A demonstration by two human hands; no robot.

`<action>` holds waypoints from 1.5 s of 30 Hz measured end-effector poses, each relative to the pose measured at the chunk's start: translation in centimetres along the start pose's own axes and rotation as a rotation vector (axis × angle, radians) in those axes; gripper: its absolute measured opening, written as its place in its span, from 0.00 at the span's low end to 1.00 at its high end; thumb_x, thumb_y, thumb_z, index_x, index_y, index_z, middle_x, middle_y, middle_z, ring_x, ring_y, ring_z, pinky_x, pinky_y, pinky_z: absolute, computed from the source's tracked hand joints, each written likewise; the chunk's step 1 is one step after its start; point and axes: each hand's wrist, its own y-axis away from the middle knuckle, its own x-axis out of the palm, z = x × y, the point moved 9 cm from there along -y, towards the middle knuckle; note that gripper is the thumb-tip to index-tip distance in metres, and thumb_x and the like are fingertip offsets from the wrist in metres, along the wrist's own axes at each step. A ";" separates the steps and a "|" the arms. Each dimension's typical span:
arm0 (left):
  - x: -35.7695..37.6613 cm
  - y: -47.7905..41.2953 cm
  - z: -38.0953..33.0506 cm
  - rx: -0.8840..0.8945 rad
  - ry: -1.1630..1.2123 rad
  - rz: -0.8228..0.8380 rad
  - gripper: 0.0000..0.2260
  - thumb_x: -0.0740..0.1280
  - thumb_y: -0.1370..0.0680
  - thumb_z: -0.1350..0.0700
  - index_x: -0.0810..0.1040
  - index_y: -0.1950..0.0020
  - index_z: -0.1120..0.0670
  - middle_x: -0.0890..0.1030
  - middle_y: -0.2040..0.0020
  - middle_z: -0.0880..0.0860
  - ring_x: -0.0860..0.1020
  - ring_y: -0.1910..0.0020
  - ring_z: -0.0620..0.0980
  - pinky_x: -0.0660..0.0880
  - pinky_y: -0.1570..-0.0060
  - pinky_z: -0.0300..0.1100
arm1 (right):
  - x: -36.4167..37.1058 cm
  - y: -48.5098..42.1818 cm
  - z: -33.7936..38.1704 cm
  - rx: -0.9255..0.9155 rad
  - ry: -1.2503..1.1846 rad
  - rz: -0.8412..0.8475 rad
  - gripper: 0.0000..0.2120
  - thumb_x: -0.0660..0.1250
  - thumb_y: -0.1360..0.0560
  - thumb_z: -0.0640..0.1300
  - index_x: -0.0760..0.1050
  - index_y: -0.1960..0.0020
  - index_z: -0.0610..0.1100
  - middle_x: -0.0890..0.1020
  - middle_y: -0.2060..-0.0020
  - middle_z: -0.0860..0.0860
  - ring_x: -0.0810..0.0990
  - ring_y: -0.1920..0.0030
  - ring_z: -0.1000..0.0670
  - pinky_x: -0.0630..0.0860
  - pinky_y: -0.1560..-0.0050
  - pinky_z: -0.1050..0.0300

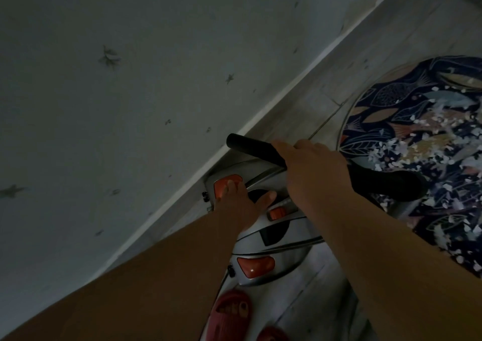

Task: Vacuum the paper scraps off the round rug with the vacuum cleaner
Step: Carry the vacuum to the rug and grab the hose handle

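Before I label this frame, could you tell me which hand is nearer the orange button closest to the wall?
Left: the left hand touches the orange button; the right hand grips the black tube beside it.

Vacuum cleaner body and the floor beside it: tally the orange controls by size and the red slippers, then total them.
Large orange buttons: 2
Small orange knob: 1
Red slippers: 2
Total: 5
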 end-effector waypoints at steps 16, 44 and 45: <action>-0.6 0.1 -0.4 -0.038 0.056 0.052 0.56 0.45 0.40 0.22 0.42 0.22 0.56 0.44 0.22 0.59 0.54 0.24 0.61 0.59 0.29 0.57 | -0.1 0.2 0.2 0.029 -0.028 0.052 0.28 0.57 0.18 0.45 0.51 0.21 0.55 0.74 0.42 0.48 0.74 0.43 0.45 0.65 0.50 0.50; -9.3 41.9 -40.6 0.833 0.209 0.185 0.33 0.59 0.24 0.37 0.49 0.22 0.42 0.55 0.23 0.44 0.58 0.25 0.48 0.59 0.32 0.43 | -35.5 29.2 -29.2 0.658 -1.151 -0.464 0.28 0.69 0.21 0.40 0.66 0.24 0.52 0.78 0.48 0.50 0.76 0.59 0.53 0.73 0.62 0.63; -7.7 42.9 -41.9 0.851 0.163 0.218 0.36 0.60 0.26 0.35 0.49 0.22 0.41 0.55 0.23 0.43 0.58 0.25 0.48 0.59 0.31 0.43 | -35.7 30.4 -30.7 0.685 -1.232 -0.484 0.28 0.69 0.22 0.39 0.67 0.24 0.51 0.79 0.48 0.48 0.77 0.57 0.51 0.74 0.57 0.59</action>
